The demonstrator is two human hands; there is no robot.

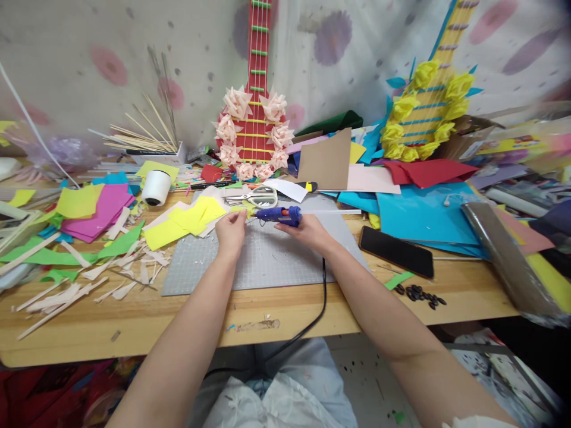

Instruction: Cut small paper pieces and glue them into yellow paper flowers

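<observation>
My right hand (308, 230) is wrapped round a blue hot glue gun (279, 216), whose nozzle points left. A long whitish glue stick (334, 211) juts from its back, and a black cord (325, 291) hangs down over the table edge. Just left of the nozzle, my left hand (231, 233) pinches a small yellow piece, mostly hidden by the fingers. Both hands are above a grey cutting mat (267, 261). Behind them lie scissors (256, 196) with pale handles. Yellow paper pieces (191, 223) lie left of my left hand.
A white spool (156, 188), green strips (120, 242) and pale scraps (66, 297) are on the left. At the back stand a red paper guitar (256, 134) and a yellow one (428, 110). Rightward are a phone (396, 251), black beads (419, 293) and blue sheets (423, 217).
</observation>
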